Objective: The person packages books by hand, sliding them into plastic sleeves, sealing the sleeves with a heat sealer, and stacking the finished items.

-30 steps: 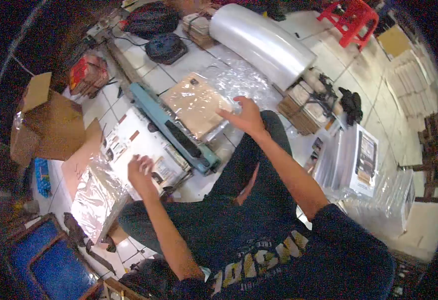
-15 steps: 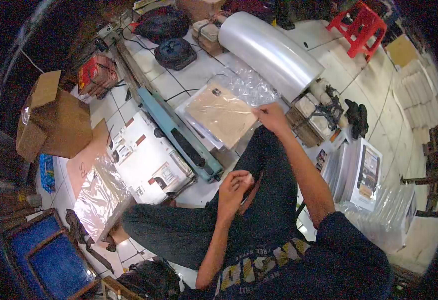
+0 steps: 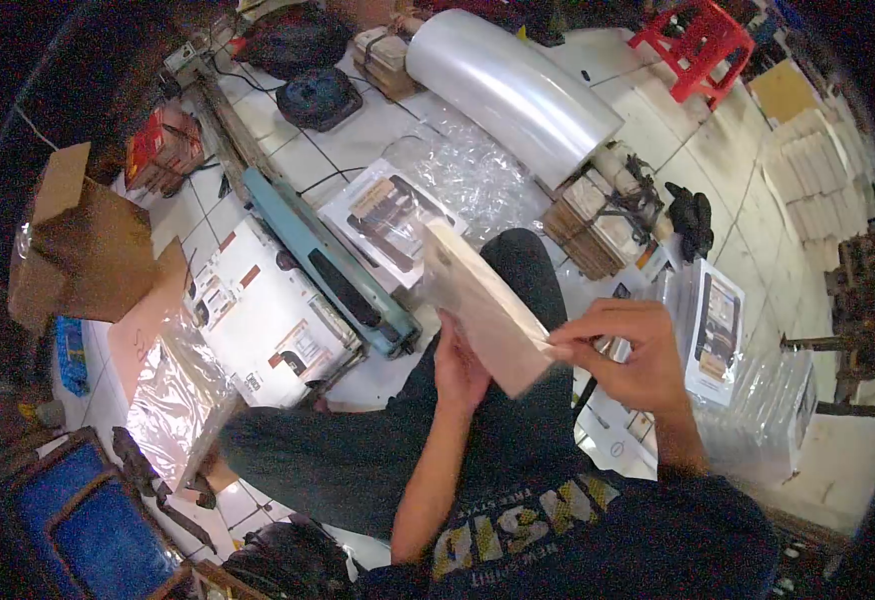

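Observation:
A flat tan packet, apparently in clear plastic, is tilted up over my lap. My left hand holds its lower left side, with some fingers hidden behind it. My right hand pinches the packet's right edge between thumb and fingertips. Beyond the packet, a white printed pack with a dark picture lies on the floor. Beside that pack runs a long teal bar-shaped sealer with a black handle. Loose clear plastic is spread on the tiles behind.
A large roll of clear film lies at the back. White printed sheets and a shiny wrapped stack are on the left, near an open cardboard box. Wrapped packs stand at right. A red stool is farther back.
The tan packet has come up off the floor pile toward my lap, uncovering the white printed pack. My left hand has moved onto it; my right hand has drawn back, gripping its edge.

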`<state>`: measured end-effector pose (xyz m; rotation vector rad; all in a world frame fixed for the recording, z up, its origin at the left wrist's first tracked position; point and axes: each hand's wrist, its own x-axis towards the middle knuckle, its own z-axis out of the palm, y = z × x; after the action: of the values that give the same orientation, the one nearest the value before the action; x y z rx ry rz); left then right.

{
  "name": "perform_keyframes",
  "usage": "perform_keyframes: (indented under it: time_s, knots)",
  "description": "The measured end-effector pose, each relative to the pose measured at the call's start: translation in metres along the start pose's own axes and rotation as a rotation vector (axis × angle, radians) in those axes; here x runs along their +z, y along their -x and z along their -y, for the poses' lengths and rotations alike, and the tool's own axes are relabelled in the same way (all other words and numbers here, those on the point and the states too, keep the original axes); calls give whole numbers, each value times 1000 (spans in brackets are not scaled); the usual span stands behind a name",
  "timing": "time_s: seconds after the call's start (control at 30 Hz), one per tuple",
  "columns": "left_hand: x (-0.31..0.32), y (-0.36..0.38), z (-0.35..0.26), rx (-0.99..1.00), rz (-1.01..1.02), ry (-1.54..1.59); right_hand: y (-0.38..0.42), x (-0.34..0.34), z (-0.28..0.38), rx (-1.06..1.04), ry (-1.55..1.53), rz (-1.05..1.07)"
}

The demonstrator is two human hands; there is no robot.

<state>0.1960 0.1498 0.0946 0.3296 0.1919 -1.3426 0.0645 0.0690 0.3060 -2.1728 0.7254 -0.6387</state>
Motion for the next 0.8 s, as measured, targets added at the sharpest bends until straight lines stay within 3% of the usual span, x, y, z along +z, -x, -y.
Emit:
perform_keyframes:
  time_s: [0.07, 0.1, 0.13, 0.2, 0.33, 0.47, 0.53, 0.57, 0.67, 0.73, 0.8]
  knots:
    - [-8, 2, 2, 12, -67, -23, 5, -19, 7, 293, -248, 143]
    - [-6, 4, 0, 26, -56, 7, 15, -25, -16, 355, -133, 104]
    - [-9, 4, -2, 18, -52, 12, 12, -22, -20, 359, -124, 99]
    - [-18, 5, -3, 34, -39, -7, -3, -17, -24, 243, -211, -288]
    - [-13, 16, -2, 70, -94, -144, -19, 14, -43, 270, -337, -89]
    - [-7, 23, -6, 61, -50, -252, -32, 39, -55, 284, -327, -84]
    - [-2, 26, -10, 47, -169, -357, -37, 37, -55, 407, -142, -166]
    - [-4, 29, -11, 42, -171, -356, -37, 39, -57, 395, -270, -251]
    - [-5, 33, -14, 58, -93, -406, -38, 39, -75, 374, -271, -292]
    - [-3, 38, -7, 102, -47, -736, -39, 39, -81, 395, -303, -281]
    - [1, 37, -5, 114, -55, -709, -44, 36, -83, 407, -334, -272]
